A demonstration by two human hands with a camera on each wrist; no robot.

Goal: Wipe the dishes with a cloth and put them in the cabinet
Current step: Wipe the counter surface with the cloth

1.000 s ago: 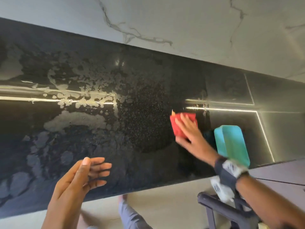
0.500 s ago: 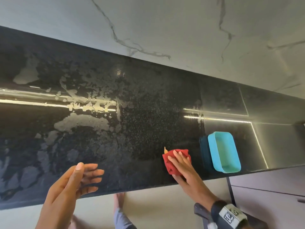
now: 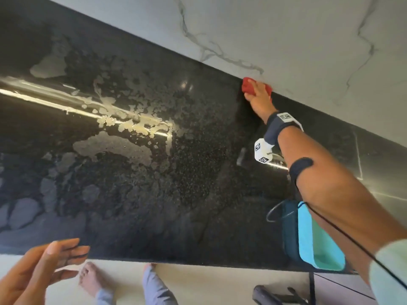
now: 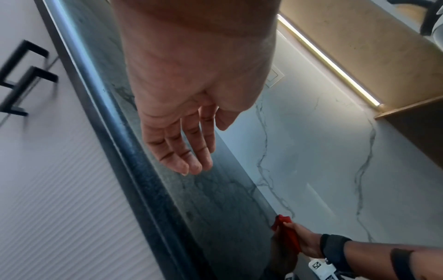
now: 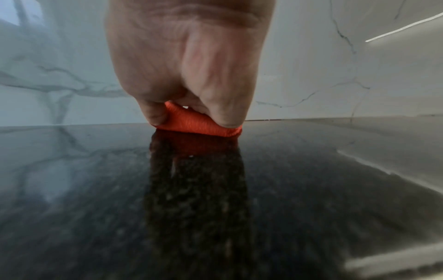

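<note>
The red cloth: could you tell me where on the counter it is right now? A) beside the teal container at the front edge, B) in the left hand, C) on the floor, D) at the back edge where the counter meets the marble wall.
D: the right hand grips the red cloth against the black counter right at the foot of the marble wall, away from the teal container.

Head view looks down on the countertop (image 3: 132, 194); both wrist views skim it closely.
</note>
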